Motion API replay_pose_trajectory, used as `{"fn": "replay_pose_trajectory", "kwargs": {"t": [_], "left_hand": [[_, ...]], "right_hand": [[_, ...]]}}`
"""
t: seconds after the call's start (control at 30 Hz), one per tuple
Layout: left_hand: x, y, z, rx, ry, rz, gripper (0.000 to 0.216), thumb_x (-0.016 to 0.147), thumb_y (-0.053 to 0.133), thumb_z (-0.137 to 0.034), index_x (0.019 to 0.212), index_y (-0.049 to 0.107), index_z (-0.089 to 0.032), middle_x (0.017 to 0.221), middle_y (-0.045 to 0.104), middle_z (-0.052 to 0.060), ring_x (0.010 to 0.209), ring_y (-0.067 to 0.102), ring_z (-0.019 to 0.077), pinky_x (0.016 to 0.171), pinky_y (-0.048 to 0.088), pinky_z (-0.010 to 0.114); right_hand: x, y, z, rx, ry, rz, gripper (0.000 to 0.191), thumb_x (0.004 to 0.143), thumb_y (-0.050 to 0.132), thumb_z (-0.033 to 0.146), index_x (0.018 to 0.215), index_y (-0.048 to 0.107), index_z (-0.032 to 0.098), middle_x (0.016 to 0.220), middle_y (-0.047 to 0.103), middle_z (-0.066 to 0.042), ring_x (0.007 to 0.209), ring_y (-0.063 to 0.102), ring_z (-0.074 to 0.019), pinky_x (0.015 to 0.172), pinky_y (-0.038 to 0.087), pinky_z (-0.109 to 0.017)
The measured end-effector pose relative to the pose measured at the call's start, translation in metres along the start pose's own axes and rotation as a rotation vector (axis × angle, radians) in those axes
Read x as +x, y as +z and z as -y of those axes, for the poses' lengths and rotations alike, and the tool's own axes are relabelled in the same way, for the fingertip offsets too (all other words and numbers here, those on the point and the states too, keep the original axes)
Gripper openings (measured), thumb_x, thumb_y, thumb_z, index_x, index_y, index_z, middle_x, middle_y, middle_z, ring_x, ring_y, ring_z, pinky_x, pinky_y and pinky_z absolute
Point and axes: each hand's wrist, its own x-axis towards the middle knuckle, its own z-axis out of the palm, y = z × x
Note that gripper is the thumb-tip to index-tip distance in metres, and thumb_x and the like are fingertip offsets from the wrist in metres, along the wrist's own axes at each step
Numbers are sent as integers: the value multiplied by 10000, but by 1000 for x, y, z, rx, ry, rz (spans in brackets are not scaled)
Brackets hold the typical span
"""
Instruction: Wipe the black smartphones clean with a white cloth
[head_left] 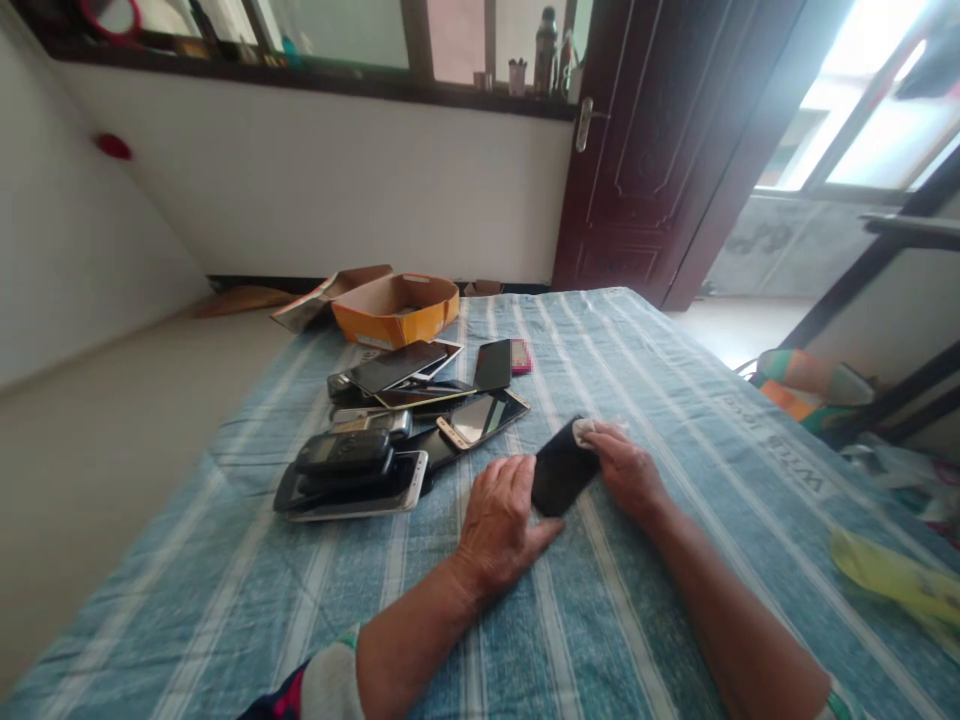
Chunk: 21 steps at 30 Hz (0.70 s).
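Observation:
A dark smartphone (562, 472) is tilted just above or on the striped cloth, between my hands. My left hand (504, 515) grips its left edge, fingers along the side and thumb at the lower corner. Pinched in my right hand (624, 465) is a small white tissue or cloth (582, 432), pressed against the phone's upper right end. Left of my hands lies a pile of phones: a gold-framed phone (484, 418), a black phone (397, 366) and a dark handset (343, 452) stacked on a silver-edged phone (415, 482). Another dark phone (493, 365) rests farther back beside a pink-edged item (521, 356).
An orange cardboard box (397, 310) stands open at the far edge of the blue striped cloth (645, 580). A yellow plastic piece (892, 575) lies at the right. Beyond are a dark red door (645, 150) and a window ledge holding a bottle (546, 50).

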Motion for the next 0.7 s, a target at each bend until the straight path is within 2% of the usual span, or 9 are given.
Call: {"fn": "replay_pose_trajectory", "kwargs": {"t": [0.2, 0.33, 0.5, 0.7], "left_hand": [[4, -5, -1, 133, 107, 64, 430, 744, 757, -374, 1040, 641, -85, 1174, 651, 196, 1098, 586, 356, 934, 482, 502], [5, -4, 6, 203, 190, 16, 403, 858, 624, -436, 1057, 645, -87, 1156, 669, 206, 1078, 611, 355, 904, 489, 523], [9, -3, 18, 147, 214, -67, 400, 969, 421, -411, 1067, 653, -100, 1075, 710, 164, 1004, 653, 304, 843, 529, 464], [16, -13, 16, 37, 150, -88, 473, 999, 287, -391, 988, 676, -122, 944, 726, 123, 891, 671, 264, 769, 549, 425]], "right_hand": [[7, -8, 5, 224, 101, -72, 253, 856, 535, 279, 984, 751, 248, 1102, 718, -54, 1029, 664, -231, 929, 512, -386], [12, -13, 1, 404, 250, -211, 222, 795, 614, 309, 939, 764, 231, 1026, 741, -49, 1007, 671, -246, 960, 487, -424], [15, -13, -5, 649, 477, -349, 252, 749, 692, 342, 961, 764, 226, 1030, 747, -60, 1039, 665, -269, 977, 470, -474], [18, -14, 6, 785, 511, -377, 240, 724, 714, 322, 939, 771, 232, 1019, 749, -59, 1014, 674, -251, 975, 474, -455]]}}
